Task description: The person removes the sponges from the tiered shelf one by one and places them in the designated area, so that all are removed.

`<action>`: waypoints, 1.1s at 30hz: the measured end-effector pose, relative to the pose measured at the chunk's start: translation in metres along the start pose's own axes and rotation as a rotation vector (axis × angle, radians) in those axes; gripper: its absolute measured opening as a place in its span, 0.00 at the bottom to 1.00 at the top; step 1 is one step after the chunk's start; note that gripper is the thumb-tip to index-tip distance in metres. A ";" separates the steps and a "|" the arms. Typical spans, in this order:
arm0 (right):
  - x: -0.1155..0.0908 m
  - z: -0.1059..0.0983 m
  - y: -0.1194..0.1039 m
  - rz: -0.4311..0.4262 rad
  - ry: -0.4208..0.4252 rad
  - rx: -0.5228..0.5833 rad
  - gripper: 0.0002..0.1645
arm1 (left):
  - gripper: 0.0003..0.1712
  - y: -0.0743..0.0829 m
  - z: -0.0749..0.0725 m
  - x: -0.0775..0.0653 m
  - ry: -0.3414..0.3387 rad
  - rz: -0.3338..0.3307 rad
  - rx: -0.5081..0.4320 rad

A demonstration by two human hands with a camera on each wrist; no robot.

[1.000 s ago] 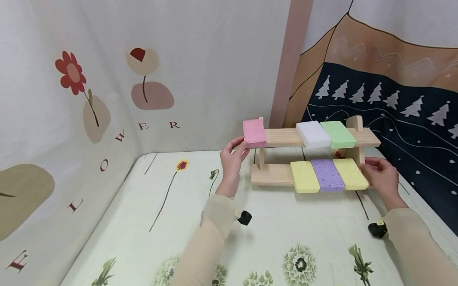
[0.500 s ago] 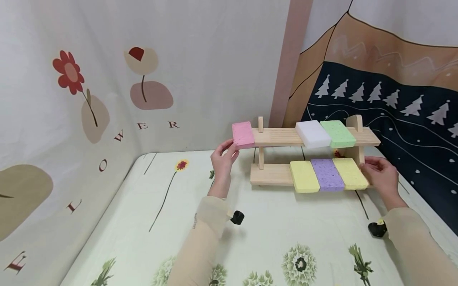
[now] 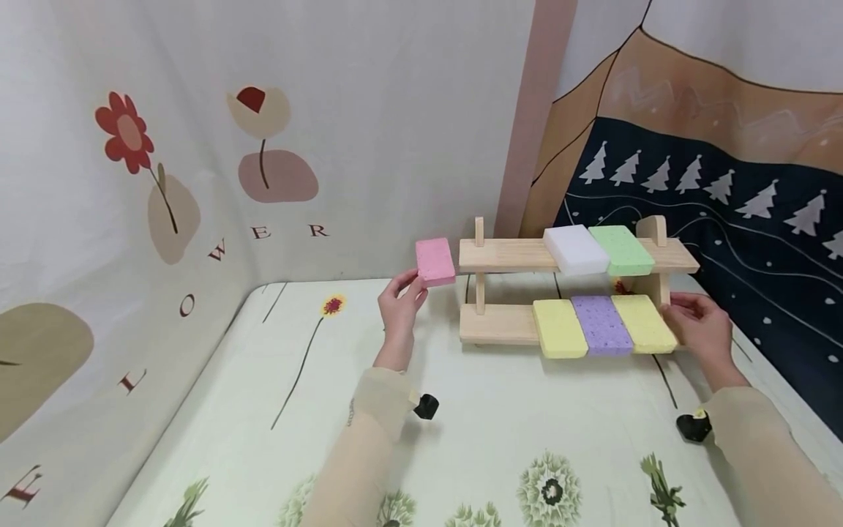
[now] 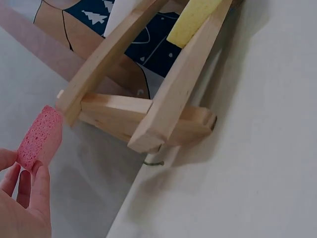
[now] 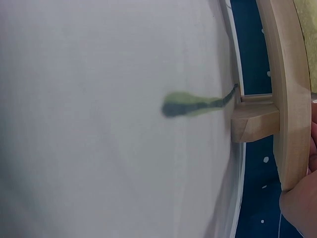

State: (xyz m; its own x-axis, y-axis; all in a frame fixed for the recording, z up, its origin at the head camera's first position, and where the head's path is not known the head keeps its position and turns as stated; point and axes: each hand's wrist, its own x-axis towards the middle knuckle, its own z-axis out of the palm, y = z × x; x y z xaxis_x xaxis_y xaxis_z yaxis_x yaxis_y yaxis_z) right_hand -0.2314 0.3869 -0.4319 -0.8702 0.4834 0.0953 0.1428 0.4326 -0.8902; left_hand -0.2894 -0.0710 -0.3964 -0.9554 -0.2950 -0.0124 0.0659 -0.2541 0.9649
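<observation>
My left hand [image 3: 399,307] pinches a pink sponge [image 3: 435,262] by its lower edge, just left of the wooden rack's upper shelf [image 3: 507,254]. In the left wrist view the porous pink sponge [image 4: 42,136] sits between thumb and fingers, close to the shelf's end. My right hand [image 3: 701,326] grips the right end of the two-tier wooden rack [image 5: 292,99]; some of its fingers are hidden behind the wood. On the upper shelf lie a white sponge [image 3: 576,249] and a green sponge [image 3: 621,249]. Below them rest a purple sponge [image 3: 601,325] and two yellow sponges [image 3: 560,329].
The rack stands on a pale flower-printed cloth [image 3: 487,439]. Behind it hang a white printed curtain [image 3: 395,146] and, at the right, a dark cloth with white trees [image 3: 744,212]. A small black object [image 3: 426,406] is strapped at the left wrist.
The left hand has moved left and slightly down with the pink sponge, taking it from in front of the upper shelf's left end to beside it. The right hand stays at the rack.
</observation>
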 end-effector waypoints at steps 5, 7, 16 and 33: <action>-0.001 0.000 0.001 0.002 0.005 0.007 0.07 | 0.16 -0.006 -0.009 0.007 0.009 0.000 0.019; -0.001 0.000 0.001 0.006 0.009 0.016 0.07 | 0.16 -0.008 -0.012 0.011 0.016 -0.017 0.029; -0.002 0.000 0.001 0.027 -0.004 -0.028 0.08 | 0.17 -0.018 -0.023 0.027 0.062 -0.076 0.065; -0.004 0.001 0.002 0.006 0.003 -0.010 0.06 | 0.16 -0.030 -0.035 0.033 0.085 -0.141 0.143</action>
State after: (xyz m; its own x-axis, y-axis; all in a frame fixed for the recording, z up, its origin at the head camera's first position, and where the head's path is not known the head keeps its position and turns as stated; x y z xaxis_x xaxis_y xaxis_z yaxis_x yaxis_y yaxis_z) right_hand -0.2275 0.3852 -0.4345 -0.8678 0.4885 0.0911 0.1528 0.4368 -0.8865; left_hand -0.3127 -0.1048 -0.4351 -0.9243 -0.3436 -0.1663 -0.1143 -0.1667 0.9794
